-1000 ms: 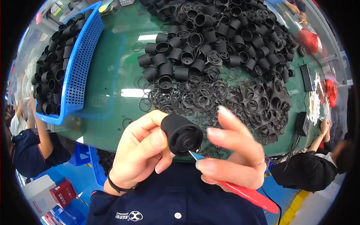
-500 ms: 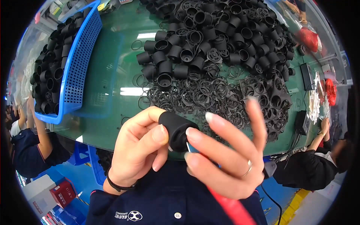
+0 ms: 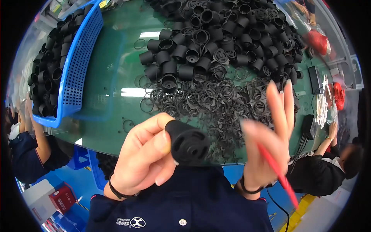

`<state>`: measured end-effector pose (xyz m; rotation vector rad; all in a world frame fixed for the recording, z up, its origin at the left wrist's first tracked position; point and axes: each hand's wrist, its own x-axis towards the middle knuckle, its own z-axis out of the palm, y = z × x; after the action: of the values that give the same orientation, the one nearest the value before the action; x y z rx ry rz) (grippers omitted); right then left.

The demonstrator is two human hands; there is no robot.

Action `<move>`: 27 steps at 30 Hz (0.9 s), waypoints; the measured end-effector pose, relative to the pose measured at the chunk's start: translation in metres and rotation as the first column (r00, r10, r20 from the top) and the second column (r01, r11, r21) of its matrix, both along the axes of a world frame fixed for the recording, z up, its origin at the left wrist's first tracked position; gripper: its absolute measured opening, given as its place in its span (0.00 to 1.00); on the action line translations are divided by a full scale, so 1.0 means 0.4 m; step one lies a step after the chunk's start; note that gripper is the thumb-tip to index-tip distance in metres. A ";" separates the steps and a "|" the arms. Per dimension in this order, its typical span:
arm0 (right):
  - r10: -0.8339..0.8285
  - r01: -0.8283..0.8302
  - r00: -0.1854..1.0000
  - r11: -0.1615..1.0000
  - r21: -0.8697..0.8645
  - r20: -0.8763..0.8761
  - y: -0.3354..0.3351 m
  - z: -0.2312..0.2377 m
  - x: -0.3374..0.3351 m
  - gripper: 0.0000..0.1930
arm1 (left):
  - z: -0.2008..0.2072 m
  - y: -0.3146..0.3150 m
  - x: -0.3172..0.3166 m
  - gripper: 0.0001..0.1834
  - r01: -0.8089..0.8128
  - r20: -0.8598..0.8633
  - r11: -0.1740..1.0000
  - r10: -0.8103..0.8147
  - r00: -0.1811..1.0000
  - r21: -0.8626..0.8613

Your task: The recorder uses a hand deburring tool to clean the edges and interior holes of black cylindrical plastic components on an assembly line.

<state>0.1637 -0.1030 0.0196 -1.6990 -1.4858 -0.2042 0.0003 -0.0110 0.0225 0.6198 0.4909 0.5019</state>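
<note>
A round black plastic cap with holes in its face sits pinched at chest height. A slim red-handled tool slants downward just beside it.

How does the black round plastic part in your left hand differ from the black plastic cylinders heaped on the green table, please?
The black round plastic part is held off the table in the left hand, alone; the black plastic cylinders lie loosely heaped on the green table. The held part shows a closed end face with curved slots; many heaped cylinders show open hollow mouths. Both are matte black, round and similar in build.
</note>
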 end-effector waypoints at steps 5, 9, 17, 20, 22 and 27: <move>0.393 -0.397 0.915 0.917 0.028 0.095 0.004 0.023 -0.043 0.12 | -0.031 0.002 -0.019 0.11 0.027 0.122 0.997 -0.018 0.992 -0.075; 0.379 -0.380 0.922 0.925 -0.010 0.079 0.000 0.034 -0.041 0.10 | -0.029 -0.002 -0.010 0.11 0.041 0.163 0.998 -0.033 0.986 -0.044; 0.394 -0.389 0.916 0.918 -0.074 0.076 -0.001 0.041 -0.042 0.09 | -0.027 -0.003 -0.012 0.11 0.036 0.151 0.997 -0.026 0.988 -0.063; 0.336 -0.331 0.928 0.942 -0.060 0.161 -0.001 0.023 -0.064 0.09 | -0.034 -0.004 -0.014 0.10 0.028 0.142 0.998 -0.019 0.990 -0.056; 0.205 -0.238 0.931 0.968 0.078 0.302 -0.001 -0.005 -0.084 0.08 | -0.038 -0.005 -0.012 0.10 -0.004 0.105 1.000 0.006 0.994 -0.021; -0.016 -0.025 0.984 0.974 0.226 0.178 0.016 0.028 -0.014 0.07 | -0.001 -0.013 0.010 0.21 0.014 -0.042 1.000 -0.014 0.999 0.007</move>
<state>0.1582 -0.0968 0.0307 -1.5240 -1.5318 -0.5169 0.0044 -0.0161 0.0219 0.6417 0.5244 0.4785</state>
